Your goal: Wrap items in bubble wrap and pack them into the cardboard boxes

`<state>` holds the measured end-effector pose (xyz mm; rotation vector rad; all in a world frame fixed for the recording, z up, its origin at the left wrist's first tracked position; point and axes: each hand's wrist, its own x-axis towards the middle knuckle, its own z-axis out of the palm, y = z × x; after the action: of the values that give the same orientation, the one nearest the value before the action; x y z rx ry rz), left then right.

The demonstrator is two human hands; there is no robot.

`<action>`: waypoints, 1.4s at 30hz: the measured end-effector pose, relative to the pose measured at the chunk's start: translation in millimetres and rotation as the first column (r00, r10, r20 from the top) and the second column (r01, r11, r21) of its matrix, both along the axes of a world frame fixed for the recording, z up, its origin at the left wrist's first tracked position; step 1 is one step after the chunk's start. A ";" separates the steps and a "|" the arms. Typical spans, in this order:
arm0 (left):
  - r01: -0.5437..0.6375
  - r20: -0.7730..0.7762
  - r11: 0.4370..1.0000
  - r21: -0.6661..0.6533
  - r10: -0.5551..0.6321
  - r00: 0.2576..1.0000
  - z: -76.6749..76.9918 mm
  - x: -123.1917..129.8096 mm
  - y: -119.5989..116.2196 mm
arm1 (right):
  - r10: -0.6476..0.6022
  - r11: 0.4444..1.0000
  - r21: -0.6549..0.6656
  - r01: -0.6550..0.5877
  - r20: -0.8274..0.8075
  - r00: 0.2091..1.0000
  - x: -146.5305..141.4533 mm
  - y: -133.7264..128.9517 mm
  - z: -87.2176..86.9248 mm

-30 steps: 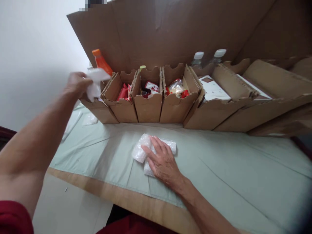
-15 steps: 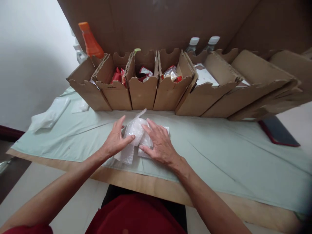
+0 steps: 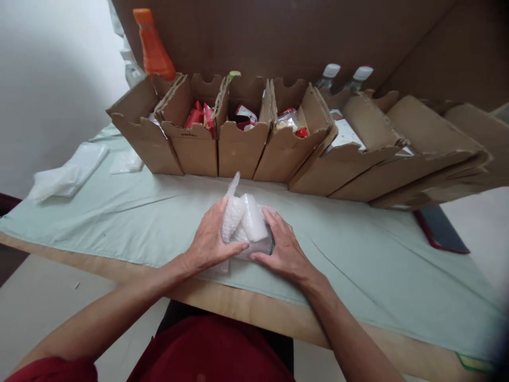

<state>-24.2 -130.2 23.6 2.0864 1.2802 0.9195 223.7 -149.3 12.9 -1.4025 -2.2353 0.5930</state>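
A bundle of clear bubble wrap rests on the green cloth near the front edge, with one strip sticking up at its far side. My left hand curves around the bundle's left side, thumb laid across its near face. On the other side my right hand presses in, fingers behind the wrap and thumb in front. Both hands close on the bubble wrap between them. What lies inside the wrap, if anything, cannot be made out. A flat clear piece shows under my left wrist.
Beyond the hands stands a row of cardboard bins, some holding red and clear packets. An orange bottle and white-capped bottles rise behind. Folded clear plastic lies left; a dark flat object lies right.
My hands have come in around the bubble wrap, which is now gathered into a tighter bundle. Loose flaps at its near side have been drawn up. The view has shifted slightly.
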 end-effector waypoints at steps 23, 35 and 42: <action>-0.566 0.074 0.772 0.288 0.572 0.817 45.7 -244.7 22.3 | 0.326 0.943 0.150 -0.298 -0.232 0.917 -295.2 97.3 47.0; -0.549 -0.367 0.835 -0.020 0.505 0.781 45.0 -360.4 124.0 | 0.290 0.953 0.057 -0.297 0.098 0.952 -355.2 148.0 23.9; -0.556 -0.262 0.827 0.082 0.556 0.789 43.8 -363.1 105.4 | 0.313 0.940 0.159 -0.302 -0.051 0.948 -333.1 142.3 -5.2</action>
<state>-387.3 -24.8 67.5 1.9028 2.1214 0.8701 -109.4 -7.0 7.7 -0.9486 -2.4008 0.5541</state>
